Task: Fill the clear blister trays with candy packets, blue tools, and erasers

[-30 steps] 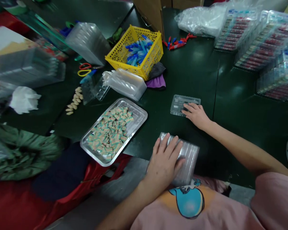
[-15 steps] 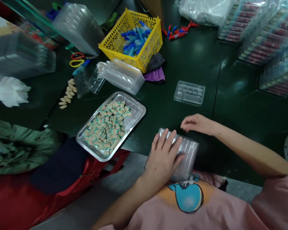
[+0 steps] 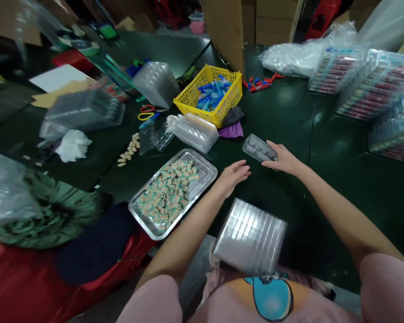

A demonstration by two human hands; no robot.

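My right hand (image 3: pixel 284 159) grips the right end of a clear plastic blister tray (image 3: pixel 257 148), which has moulded hollows and tilts over the dark table. My left hand (image 3: pixel 234 177) is open beside it, fingers stretched toward the tray but apart from it, holding nothing. Close to my body lies a stack of clear plastic trays (image 3: pixel 251 235), untouched by either hand. Left of my left hand is a shiny metal tray (image 3: pixel 207 168) with many small beige and green blocks (image 3: pixel 170 193), perhaps erasers.
Behind stands a yellow basket (image 3: pixel 230 101) of blue plastic pieces, beside a packet of clear trays (image 3: pixel 197 132). Scissors (image 3: pixel 146 112) and pale oval pieces (image 3: pixel 129 150) lie left. Filled packs (image 3: pixel 377 85) are stacked far right; small red and blue pieces (image 3: pixel 259 84) lie at the back.
My left hand has left the stack and moved up and forward. My right hand has reached forward and taken hold of the single blister tray. The view has tilted up.
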